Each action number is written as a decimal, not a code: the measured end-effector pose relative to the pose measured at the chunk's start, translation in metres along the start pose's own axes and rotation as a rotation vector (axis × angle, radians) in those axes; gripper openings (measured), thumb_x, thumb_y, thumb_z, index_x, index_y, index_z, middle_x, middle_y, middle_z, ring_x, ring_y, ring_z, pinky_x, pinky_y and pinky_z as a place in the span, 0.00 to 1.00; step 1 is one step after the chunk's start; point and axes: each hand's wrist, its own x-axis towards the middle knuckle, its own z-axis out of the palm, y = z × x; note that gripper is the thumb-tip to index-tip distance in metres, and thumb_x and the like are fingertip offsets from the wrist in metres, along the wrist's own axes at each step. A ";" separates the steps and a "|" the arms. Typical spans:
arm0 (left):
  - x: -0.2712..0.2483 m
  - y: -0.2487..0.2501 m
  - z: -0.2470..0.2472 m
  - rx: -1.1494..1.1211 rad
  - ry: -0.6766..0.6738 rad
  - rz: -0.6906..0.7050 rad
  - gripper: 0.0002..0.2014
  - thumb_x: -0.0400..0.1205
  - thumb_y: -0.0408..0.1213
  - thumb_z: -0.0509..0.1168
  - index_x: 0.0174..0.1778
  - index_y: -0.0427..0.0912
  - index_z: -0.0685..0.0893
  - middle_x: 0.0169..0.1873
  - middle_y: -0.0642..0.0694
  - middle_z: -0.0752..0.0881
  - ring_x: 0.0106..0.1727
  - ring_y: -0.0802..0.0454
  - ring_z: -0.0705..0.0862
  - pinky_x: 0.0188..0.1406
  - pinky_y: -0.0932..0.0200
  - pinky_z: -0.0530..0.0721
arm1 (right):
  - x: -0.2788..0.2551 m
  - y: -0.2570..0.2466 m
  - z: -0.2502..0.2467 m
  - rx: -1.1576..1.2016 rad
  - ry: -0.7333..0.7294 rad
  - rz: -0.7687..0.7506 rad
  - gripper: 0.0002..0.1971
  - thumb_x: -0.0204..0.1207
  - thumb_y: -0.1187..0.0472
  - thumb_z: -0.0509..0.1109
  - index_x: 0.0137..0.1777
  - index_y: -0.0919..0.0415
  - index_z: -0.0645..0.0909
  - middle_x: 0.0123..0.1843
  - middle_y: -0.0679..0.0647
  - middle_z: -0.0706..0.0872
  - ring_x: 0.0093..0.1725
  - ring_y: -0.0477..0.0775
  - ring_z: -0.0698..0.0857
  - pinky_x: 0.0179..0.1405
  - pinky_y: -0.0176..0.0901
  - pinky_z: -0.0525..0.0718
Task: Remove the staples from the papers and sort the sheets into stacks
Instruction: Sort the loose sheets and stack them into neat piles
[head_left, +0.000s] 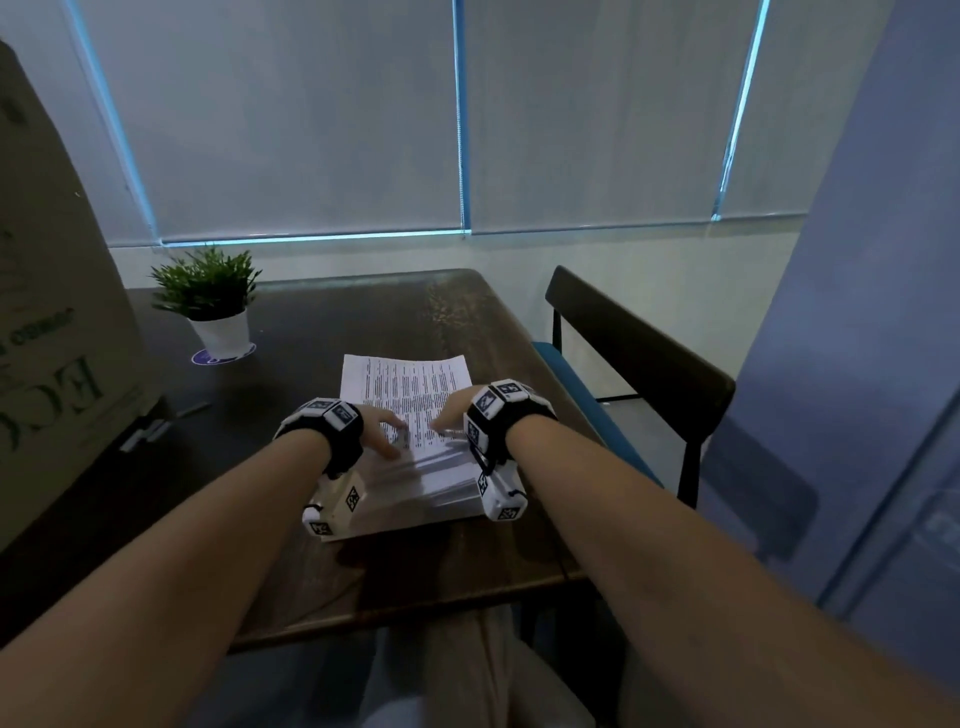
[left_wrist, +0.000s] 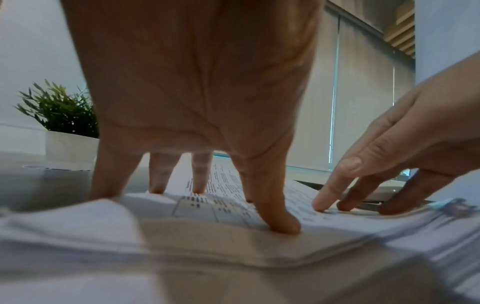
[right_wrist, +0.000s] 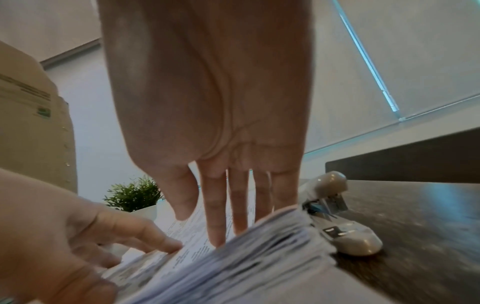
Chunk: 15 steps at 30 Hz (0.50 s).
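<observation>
A thick stack of white papers (head_left: 431, 488) lies mid-table, its blurred edge (right_wrist: 246, 261) close to the right wrist camera. A printed sheet (head_left: 405, 382) lies on top and reaches out past the stack's far side. My left hand (head_left: 388, 434) presses on the sheet with straight spread fingers (left_wrist: 200, 181) and the thumb (left_wrist: 280, 222) down. My right hand (head_left: 451, 418) is beside it, and its straight fingers (right_wrist: 215, 222) touch the same page. The right hand's fingertips (left_wrist: 322, 203) also show on the paper in the left wrist view. No staple is visible.
A white stapler-like tool (right_wrist: 345, 236) lies on the dark wooden table (head_left: 322, 322), right of the stack. A potted plant (head_left: 208, 301) stands at the back left beside a big cardboard box (head_left: 52, 312). Small objects (head_left: 156, 426) lie near the box. A chair (head_left: 639, 353) stands to the right.
</observation>
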 end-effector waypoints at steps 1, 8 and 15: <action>0.003 -0.001 -0.001 -0.005 -0.007 0.003 0.33 0.76 0.45 0.72 0.77 0.55 0.69 0.78 0.43 0.64 0.75 0.42 0.69 0.73 0.45 0.72 | 0.002 0.002 0.000 0.040 -0.007 0.005 0.14 0.80 0.43 0.68 0.48 0.54 0.85 0.64 0.53 0.85 0.58 0.57 0.84 0.52 0.48 0.78; 0.017 0.000 -0.015 0.029 -0.112 -0.024 0.33 0.76 0.46 0.73 0.77 0.58 0.68 0.80 0.44 0.62 0.77 0.39 0.67 0.72 0.42 0.72 | 0.013 0.007 -0.006 0.044 0.013 -0.014 0.12 0.77 0.50 0.73 0.34 0.53 0.84 0.50 0.54 0.88 0.49 0.57 0.87 0.44 0.45 0.81; 0.041 0.007 -0.044 0.118 -0.180 -0.114 0.38 0.73 0.57 0.72 0.74 0.38 0.73 0.75 0.45 0.73 0.75 0.43 0.71 0.73 0.47 0.71 | 0.040 0.006 -0.038 0.164 -0.240 -0.008 0.05 0.77 0.56 0.75 0.46 0.54 0.92 0.54 0.55 0.92 0.47 0.54 0.91 0.51 0.49 0.90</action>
